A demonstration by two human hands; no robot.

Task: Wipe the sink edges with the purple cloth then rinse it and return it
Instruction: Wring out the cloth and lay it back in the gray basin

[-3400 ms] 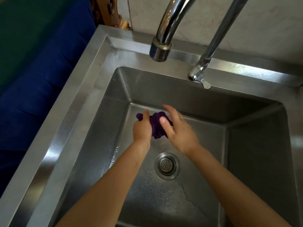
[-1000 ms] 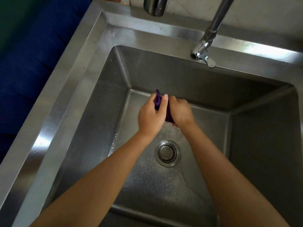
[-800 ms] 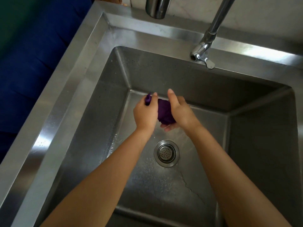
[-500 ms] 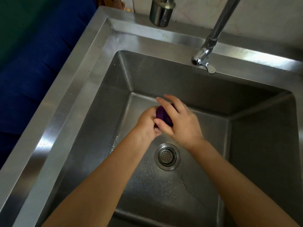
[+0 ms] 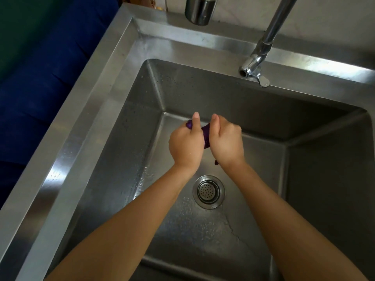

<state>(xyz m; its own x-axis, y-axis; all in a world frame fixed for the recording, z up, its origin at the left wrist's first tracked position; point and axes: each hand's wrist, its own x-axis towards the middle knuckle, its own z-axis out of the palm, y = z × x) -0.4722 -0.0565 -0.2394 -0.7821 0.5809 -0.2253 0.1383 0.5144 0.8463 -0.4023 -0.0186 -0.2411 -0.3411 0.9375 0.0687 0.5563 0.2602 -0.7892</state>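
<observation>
Most of the purple cloth (image 5: 206, 136) is hidden. Only a dark, glossy strip shows in the gap between the two fists, with a small bulge past the left thumb and a tip poking out under the right wrist. The fingers of both hands curl away from the camera, so their tips cannot be seen.

The left hand (image 5: 185, 147) is clenched round one end of the cloth, thumb laid upward along it. The right hand (image 5: 227, 141) grips the other end, just beside the left. The cloth looks bunched into a tight roll, held inside the basin over its far half, beyond the drain strainer (image 5: 209, 192), a round steel cup pierced with small holes.

The sink (image 5: 81, 126) is brushed stainless steel with a deep, square-cornered basin and a wide flat rim. Droplets bead on its left wall and floor.

A thick chrome spout (image 5: 199, 11) hangs over the back rim, cut off by the top edge. A thinner chrome tap (image 5: 253, 67) with a small lever is cut off there too.

To the left lies a dark blue surface (image 5: 40, 88), too blurred to identify.
</observation>
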